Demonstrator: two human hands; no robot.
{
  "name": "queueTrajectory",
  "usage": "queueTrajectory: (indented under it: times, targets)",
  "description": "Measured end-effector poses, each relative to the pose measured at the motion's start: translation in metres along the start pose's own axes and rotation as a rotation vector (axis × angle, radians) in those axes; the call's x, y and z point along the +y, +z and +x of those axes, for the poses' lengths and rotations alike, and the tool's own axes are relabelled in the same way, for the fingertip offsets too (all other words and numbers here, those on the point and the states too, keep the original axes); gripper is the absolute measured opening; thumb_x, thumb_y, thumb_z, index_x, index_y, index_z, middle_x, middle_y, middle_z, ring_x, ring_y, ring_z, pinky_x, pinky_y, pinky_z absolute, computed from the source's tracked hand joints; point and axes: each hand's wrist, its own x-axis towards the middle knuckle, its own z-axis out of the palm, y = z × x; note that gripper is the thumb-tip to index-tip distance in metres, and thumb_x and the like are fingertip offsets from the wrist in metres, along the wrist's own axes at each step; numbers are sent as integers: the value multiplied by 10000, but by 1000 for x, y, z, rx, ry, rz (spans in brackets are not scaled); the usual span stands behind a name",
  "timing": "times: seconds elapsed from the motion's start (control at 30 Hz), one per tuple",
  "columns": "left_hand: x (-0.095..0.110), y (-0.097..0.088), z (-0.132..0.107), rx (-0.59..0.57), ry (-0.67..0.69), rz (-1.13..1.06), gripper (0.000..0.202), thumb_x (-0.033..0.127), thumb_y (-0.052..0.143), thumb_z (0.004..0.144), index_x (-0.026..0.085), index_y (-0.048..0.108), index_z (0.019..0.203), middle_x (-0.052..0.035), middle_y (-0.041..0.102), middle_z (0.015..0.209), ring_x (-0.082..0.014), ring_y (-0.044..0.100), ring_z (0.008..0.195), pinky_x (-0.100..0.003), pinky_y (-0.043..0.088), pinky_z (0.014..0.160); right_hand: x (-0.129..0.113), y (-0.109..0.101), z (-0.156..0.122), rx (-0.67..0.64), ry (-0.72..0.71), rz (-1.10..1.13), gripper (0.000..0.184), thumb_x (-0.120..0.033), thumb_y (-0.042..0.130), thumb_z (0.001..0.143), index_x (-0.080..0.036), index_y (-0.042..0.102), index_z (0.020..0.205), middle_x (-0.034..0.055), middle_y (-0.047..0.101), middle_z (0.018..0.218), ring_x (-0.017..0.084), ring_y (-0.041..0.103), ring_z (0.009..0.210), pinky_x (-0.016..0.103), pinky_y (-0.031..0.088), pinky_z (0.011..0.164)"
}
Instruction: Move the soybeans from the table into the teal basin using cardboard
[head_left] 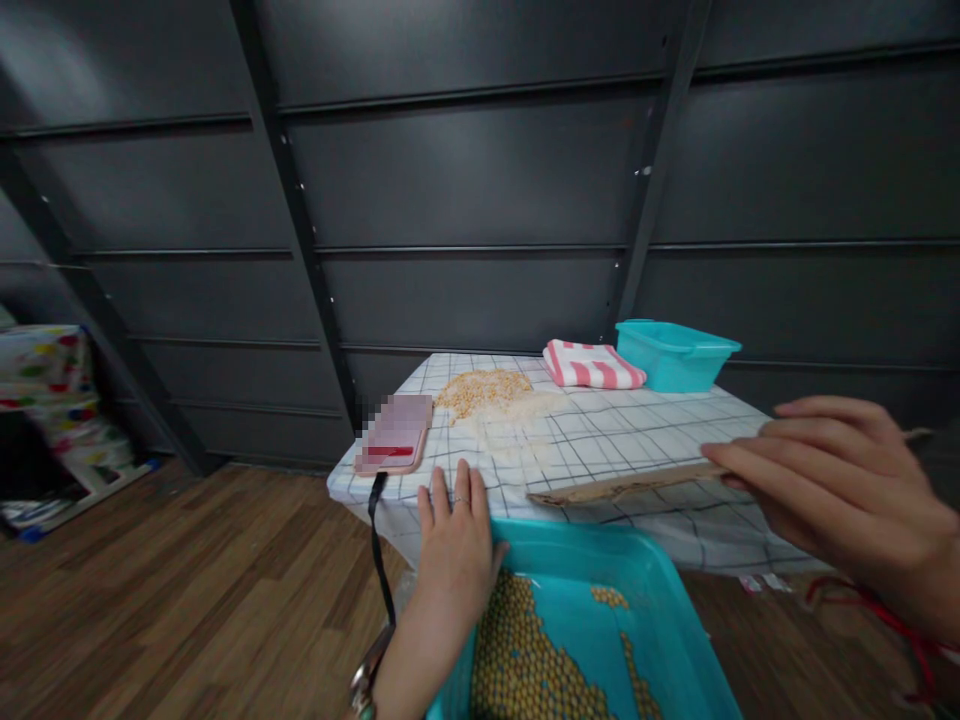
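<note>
My right hand (847,490) pinches a strip of brown cardboard (630,487), held edge-on along the table's front edge, above the far rim of a turquoise bin. My left hand (456,550) lies with its fingers stretched over the table edge, its thumb by the far left corner of the turquoise bin (600,545). Soybean-like yellow beans (517,650) cover the left of the bin's floor, with smaller groups to the right. On the checked tablecloth (645,430) lies a pile of paler beans (484,388), beside a thin spread of whitish, flour-like bits (517,425).
A pink phone (397,430) lies at the table's left edge, with a black strap (379,550) hanging down. Farther back are a folded pink-and-white striped towel (592,365) and a small turquoise basin (675,355). Dark metal panels (472,180) rise behind the table.
</note>
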Motion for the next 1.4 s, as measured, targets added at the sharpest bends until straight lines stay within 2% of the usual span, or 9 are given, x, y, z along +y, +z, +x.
queueTrajectory:
  times: [0.13, 0.4, 0.53, 0.67, 0.87, 1.07, 1.2, 1.3, 1.4]
  targets:
    - [1, -1, 0, 5, 0, 17, 674, 292, 499, 749, 60, 313, 1354, -176, 290, 1441, -417, 232, 1305, -597, 265, 1035, -1, 18, 1, 30, -132, -1, 159, -50, 522, 806, -149, 568, 921, 43, 647, 657, 156, 541, 665, 356, 457, 696]
    - [3, -2, 1, 22, 0, 33, 675, 294, 505, 750, 68, 313, 1356, -175, 302, 1438, -410, 241, 1304, -595, 274, 1034, 7, 52, 5, 5, -175, -169, 132, -76, 537, 803, -174, 579, 881, -11, 640, 643, 127, 540, 634, 311, 426, 717]
    - [2, -2, 1, 29, -2, 34, 673, 299, 504, 749, 78, 316, 1357, -170, 306, 1438, -416, 244, 1300, -595, 285, 1028, 15, 60, 11, 42, -119, -227, 63, -125, 557, 807, -170, 577, 847, -5, 638, 634, 132, 526, 614, 304, 407, 682]
    - [2, -1, -1, 23, -4, 20, 689, 292, 510, 743, 64, 303, 1359, -178, 290, 1442, -426, 235, 1299, -593, 282, 1029, 19, 60, 19, 97, -59, -193, 51, -135, 558, 807, -162, 571, 848, 8, 637, 629, 141, 526, 615, 306, 395, 656]
    - [0, 1, -1, 77, 7, 43, 667, 290, 512, 738, 85, 335, 1348, -177, 326, 1426, -409, 283, 1289, -597, 303, 1012, 13, 57, 22, 27, -96, -18, 124, -112, 504, 824, -183, 580, 891, -2, 647, 667, 126, 534, 629, 306, 406, 687]
    - [1, -4, -1, 46, -5, 43, 677, 298, 524, 735, 92, 333, 1351, -162, 318, 1432, -413, 273, 1291, -581, 300, 1022, 11, 32, 19, 68, -84, 41, 184, -70, 540, 790, -181, 585, 930, 6, 636, 666, 140, 529, 627, 330, 427, 678]
    - [3, -5, -1, 34, -9, 43, 680, 295, 514, 744, 83, 312, 1358, -169, 290, 1440, -416, 254, 1296, -594, 285, 1024, 13, 15, 15, 40, -108, 84, 164, -57, 537, 792, -176, 585, 893, 18, 635, 686, 145, 529, 647, 337, 435, 690]
    - [5, -7, -1, 12, -12, 35, 688, 295, 511, 747, 74, 296, 1362, -167, 269, 1446, -418, 241, 1298, -592, 269, 1033, 12, 17, 13, 23, -132, 56, 130, -61, 514, 814, -148, 585, 879, 25, 636, 682, 144, 526, 656, 339, 432, 703]
    - [7, -9, -1, 2, -15, 27, 691, 285, 511, 749, 61, 287, 1362, -173, 259, 1447, -414, 232, 1301, -589, 260, 1041, 10, 31, 11, 3, -142, -2, 131, -49, 508, 817, -140, 593, 858, 18, 646, 683, 134, 530, 662, 326, 429, 719]
